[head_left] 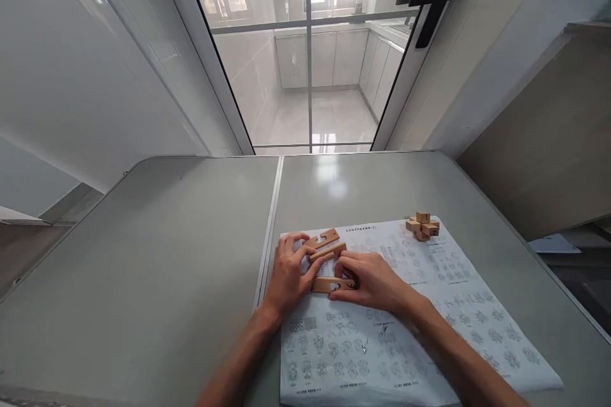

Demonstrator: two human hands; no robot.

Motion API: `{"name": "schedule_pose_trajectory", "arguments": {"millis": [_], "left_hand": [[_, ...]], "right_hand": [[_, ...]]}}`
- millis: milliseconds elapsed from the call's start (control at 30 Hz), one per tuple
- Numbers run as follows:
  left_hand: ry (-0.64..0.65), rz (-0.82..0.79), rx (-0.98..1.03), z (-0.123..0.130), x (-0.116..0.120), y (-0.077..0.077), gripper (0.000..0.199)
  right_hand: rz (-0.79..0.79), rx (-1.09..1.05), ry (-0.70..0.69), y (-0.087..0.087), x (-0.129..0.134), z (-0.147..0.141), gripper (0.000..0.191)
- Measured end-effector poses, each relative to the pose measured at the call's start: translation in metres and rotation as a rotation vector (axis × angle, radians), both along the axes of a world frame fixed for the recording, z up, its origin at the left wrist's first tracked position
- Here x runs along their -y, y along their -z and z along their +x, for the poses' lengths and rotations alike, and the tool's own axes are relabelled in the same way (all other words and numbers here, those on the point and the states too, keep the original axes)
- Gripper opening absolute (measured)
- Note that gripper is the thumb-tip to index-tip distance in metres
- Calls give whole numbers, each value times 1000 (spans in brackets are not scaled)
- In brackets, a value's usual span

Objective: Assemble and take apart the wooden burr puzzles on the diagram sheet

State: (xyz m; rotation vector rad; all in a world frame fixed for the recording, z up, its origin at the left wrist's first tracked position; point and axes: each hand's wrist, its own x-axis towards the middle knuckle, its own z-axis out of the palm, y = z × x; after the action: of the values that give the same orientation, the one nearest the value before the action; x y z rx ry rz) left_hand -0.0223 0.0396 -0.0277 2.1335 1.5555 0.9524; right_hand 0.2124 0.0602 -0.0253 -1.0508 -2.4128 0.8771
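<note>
My left hand has its thumb and fingers closed on the left end of a slim wooden puzzle stick. Just behind that stick, a notched wooden puzzle piece lies near the left fingertips. My right hand pinches another notched wooden puzzle piece, which has dark markings near its right end. Its fingers also come close to the right end of the slim stick; whether they touch it is unclear. Under both hands is a printed instruction sheet covered with small puzzle diagrams.
An assembled wooden burr puzzle stands at the sheet's far right corner. The sheet lies on a grey table with a pale seam. Beyond the table's far edge is a glass door with a black handle.
</note>
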Motion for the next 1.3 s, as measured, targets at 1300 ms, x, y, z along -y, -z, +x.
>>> {"name": "schedule_pose_trajectory", "arguments": {"millis": [1300], "left_hand": [[28, -144, 370, 13, 10, -19, 36]], "right_hand": [[-673, -592, 239, -7, 9, -18, 51]]}}
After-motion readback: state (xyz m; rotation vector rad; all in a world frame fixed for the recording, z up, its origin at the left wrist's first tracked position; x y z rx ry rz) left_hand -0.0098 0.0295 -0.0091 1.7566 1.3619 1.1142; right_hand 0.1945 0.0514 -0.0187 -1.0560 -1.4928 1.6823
